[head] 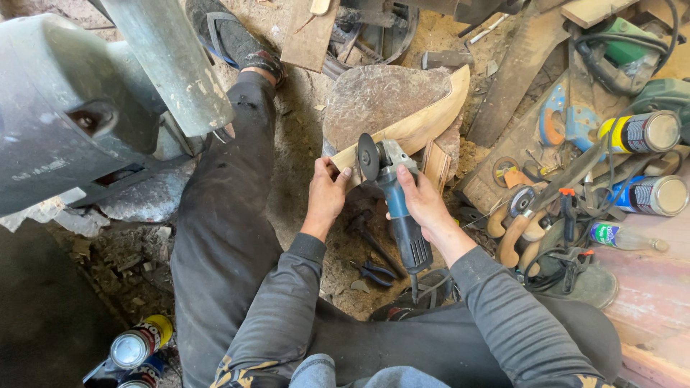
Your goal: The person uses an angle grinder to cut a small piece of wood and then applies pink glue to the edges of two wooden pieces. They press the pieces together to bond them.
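Spray cans (136, 348) are seen lying bottom left on the dirt. The near end of a curved wooden piece (413, 126), propped on a flat stone (377, 97), is gripped by the left hand (327, 192). Just beside it, a blue angle grinder (399, 208) is wrapped tight by the right hand (424, 201), disc held against the wood. More cans (643, 133) and tools are piled far right.

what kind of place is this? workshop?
Most likely a rough woodworking workshop, worked at floor level. The right hand holds a blue angle grinder against a curved piece of pale wood steadied by the left hand; sawdust covers the ground, and spray cans and clamps lie around.
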Available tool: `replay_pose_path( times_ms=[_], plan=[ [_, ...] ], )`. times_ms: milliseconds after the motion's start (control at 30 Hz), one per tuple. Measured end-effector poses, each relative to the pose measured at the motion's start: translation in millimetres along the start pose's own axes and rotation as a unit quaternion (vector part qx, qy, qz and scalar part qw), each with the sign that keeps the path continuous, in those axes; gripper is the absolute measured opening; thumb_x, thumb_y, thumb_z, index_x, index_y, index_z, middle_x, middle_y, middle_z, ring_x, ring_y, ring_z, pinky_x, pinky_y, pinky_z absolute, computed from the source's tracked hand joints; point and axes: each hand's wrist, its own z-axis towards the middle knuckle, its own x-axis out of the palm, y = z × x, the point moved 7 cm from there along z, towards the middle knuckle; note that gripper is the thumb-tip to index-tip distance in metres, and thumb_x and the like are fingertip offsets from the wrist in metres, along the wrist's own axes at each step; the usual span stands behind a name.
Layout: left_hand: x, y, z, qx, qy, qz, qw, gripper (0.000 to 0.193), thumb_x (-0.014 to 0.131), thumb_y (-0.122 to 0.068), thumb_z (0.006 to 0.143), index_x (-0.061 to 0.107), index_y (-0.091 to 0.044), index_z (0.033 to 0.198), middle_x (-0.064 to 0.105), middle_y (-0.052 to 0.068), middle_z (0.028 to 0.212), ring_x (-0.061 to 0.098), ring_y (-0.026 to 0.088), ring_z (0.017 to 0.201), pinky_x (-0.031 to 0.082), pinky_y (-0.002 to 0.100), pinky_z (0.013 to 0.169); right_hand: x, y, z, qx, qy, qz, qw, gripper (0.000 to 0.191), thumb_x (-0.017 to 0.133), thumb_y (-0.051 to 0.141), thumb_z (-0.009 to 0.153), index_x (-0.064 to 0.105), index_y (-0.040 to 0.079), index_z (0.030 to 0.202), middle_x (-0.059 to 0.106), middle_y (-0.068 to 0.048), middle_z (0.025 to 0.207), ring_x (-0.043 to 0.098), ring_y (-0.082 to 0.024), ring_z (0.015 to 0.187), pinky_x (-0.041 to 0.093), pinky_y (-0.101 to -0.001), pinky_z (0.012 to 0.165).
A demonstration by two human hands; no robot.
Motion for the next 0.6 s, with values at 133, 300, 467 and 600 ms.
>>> replay_pose_path(
  times_ms=[133, 300, 467, 600],
  plan=[
    [1.6, -3.4, -4.2, 0.008, 0.002, 0.008, 1.000, 0.044, 0.070, -0.018, 0.096, 0.049, 0.001, 0.129, 0.076, 0.019, 0.113, 0.074, 0.027, 0.104, 0.056, 0.038, 0.090, -2.8, 2.6, -2.6, -0.005, 0.001, 0.007, 1.000, 0.071, 0.051, 0.068, 0.091, 0.055, 0.002, 0.116, 0.063, -0.009, 0.083, 0.067, -0.017, 0.066, 0.063, -0.0363, 0.056],
    [4.5, -3.0, -4.1, 0.010, 0.000, 0.007, 1.000, 0.043, 0.070, -0.018, 0.096, 0.049, 0.001, 0.128, 0.076, 0.020, 0.113, 0.075, 0.028, 0.103, 0.056, 0.038, 0.089, -7.9, 1.6, 1.4, 0.001, -0.002, 0.001, 1.000, 0.071, 0.052, 0.068, 0.089, 0.055, 0.003, 0.117, 0.064, -0.009, 0.083, 0.068, -0.018, 0.065, 0.063, -0.0360, 0.055],
    [10.5, 8.8, 2.5, 0.007, 0.006, 0.001, 1.000, 0.042, 0.071, -0.017, 0.096, 0.050, 0.002, 0.127, 0.075, 0.019, 0.116, 0.073, 0.025, 0.105, 0.054, 0.036, 0.090, -15.6, -3.4, 8.4, 0.003, 0.014, 0.053, 0.998, 0.077, 0.051, 0.071, 0.090, 0.056, 0.000, 0.118, 0.065, -0.011, 0.083, 0.069, -0.021, 0.062, 0.061, -0.0358, 0.054],
    [18.9, 26.0, 15.5, -0.045, 0.029, -0.133, 0.990, 0.042, 0.068, -0.015, 0.097, 0.049, 0.004, 0.129, 0.074, 0.018, 0.115, 0.070, 0.020, 0.101, 0.055, 0.031, 0.088, -25.7, -11.0, 8.8, 0.015, 0.022, 0.085, 0.996, 0.078, 0.048, 0.074, 0.088, 0.058, 0.003, 0.118, 0.067, -0.013, 0.082, 0.070, -0.023, 0.060, 0.060, -0.0351, 0.053]
  ],
)
